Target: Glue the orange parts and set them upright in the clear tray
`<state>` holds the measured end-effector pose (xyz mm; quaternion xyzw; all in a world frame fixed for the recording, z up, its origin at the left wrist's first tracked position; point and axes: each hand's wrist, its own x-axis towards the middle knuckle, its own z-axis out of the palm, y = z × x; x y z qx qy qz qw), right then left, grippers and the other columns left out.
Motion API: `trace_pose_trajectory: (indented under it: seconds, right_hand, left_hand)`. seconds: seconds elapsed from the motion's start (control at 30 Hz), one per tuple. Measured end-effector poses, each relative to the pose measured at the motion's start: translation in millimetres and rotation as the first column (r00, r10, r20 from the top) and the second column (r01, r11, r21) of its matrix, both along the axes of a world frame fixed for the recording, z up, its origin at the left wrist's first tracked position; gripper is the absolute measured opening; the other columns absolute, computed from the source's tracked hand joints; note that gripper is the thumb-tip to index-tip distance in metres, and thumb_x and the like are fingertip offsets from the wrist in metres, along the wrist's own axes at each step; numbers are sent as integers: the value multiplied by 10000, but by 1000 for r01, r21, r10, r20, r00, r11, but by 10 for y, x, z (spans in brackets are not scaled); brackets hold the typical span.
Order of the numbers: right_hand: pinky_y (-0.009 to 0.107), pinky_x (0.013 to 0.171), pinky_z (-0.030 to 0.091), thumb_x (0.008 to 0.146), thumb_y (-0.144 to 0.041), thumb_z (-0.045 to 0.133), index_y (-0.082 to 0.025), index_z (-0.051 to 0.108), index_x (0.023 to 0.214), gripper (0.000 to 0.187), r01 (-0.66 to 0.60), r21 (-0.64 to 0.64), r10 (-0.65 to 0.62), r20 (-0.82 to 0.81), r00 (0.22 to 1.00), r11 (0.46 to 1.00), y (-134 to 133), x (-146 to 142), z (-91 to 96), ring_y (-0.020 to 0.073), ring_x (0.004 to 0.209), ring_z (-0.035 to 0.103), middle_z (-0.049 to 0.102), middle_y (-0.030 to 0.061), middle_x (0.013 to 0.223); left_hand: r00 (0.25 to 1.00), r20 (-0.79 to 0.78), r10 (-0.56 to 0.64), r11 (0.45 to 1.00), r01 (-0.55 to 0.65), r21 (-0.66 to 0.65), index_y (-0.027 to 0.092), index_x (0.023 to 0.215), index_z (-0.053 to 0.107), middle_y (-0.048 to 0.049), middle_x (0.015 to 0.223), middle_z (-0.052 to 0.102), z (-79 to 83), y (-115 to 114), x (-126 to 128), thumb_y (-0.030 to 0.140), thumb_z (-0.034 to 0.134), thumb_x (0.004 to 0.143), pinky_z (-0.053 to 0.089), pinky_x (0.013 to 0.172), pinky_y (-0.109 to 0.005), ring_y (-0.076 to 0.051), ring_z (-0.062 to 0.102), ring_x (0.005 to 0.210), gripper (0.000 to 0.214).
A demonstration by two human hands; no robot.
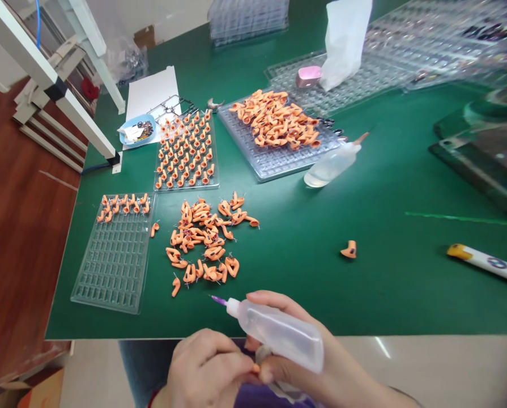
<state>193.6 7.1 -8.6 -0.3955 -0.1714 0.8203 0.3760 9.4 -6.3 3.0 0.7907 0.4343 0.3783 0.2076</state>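
My left hand (pixel 206 365) is closed at the table's front edge, its fingertips pinching a small orange earbud shell (pixel 255 368) that is mostly hidden. Against it, my right hand (pixel 295 323) is closed around a clear squeeze bottle (pixel 281 334) with a purple needle tip pointing left. A whitish cloth or tissue (pixel 285 390) shows beneath the right thumb. Just beyond the hands lies a loose pile of orange earbud shells (pixel 202 235) with thin wires. A single orange shell (pixel 350 250) rests apart to the right.
At left is a clear tray (pixel 113 266) with shells in its back rows; behind it stands a filled tray (pixel 185 150). Stacked trays (pixel 261 167) carry a heap of shells. A second bottle (pixel 332 165), a white-yellow pen (pixel 486 263), a blue dish (pixel 128 122) and a dark fixture (pixel 482 158) surround them.
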Motion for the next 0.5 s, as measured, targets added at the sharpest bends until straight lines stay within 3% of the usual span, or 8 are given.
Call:
trace_pose_trajectory:
  seconds: [0.3, 0.5]
  right_hand:
    - [260, 630, 634, 633, -208, 993, -302, 561, 1169, 695, -44, -40, 41, -85, 996, 998, -19, 13, -9, 161, 595, 767, 758, -54, 875]
    - [261, 689, 626, 696, -214, 972, -344, 551, 1224, 688, -50, 45, 54, -84, 995, 998, -113, 33, -193, 139, 683, 767, 749, -52, 948]
  left_hand:
    - [995, 50, -86, 995, 89, -54, 181, 899, 695, -16, 744, 699, 2, -16, -19, 196, 640, 998, 518, 593, -192, -109, 663, 621, 114]
    - [996, 31, -85, 994, 87, -60, 190, 907, 698, -12, 753, 697, -23, -35, -47, 193, 653, 987, 510, 595, -201, -115, 661, 627, 92]
